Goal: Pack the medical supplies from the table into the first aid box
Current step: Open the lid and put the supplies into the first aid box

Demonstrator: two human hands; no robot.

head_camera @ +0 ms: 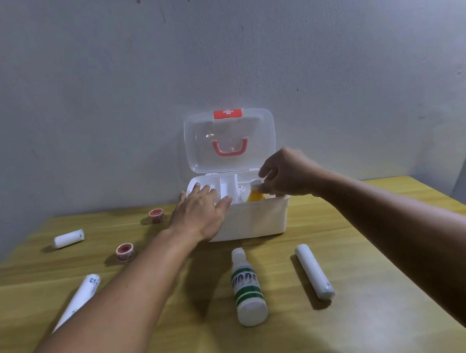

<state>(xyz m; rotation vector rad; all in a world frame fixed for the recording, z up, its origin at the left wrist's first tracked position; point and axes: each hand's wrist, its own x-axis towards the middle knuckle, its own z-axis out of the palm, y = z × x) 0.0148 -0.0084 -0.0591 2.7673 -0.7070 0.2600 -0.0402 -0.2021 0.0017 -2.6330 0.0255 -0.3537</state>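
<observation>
Now, along the left edge of your yellow-green wooden counter (361,322) lie a long white paper-wrapped roll (78,301) and, farther back, a short white gauze roll (69,239). Just inward from these sit two small red-and-white tape rolls, one nearer you (124,251) and one closer to the back edge (156,215). Your left hand (201,212) lies spread and flat, fingers over the left rim of the white plastic first aid box (255,220), which stands at the middle of the back edge with its clear lid (230,140) raised upright. In front of the box a white bottle with green bands (248,289) lies on its side, and a white wrapped bandage roll (313,270) lies beside it toward the right. Your right hand (287,174) pinches the white cap of a small yellow bottle (255,194) inside the box's right compartment.
</observation>
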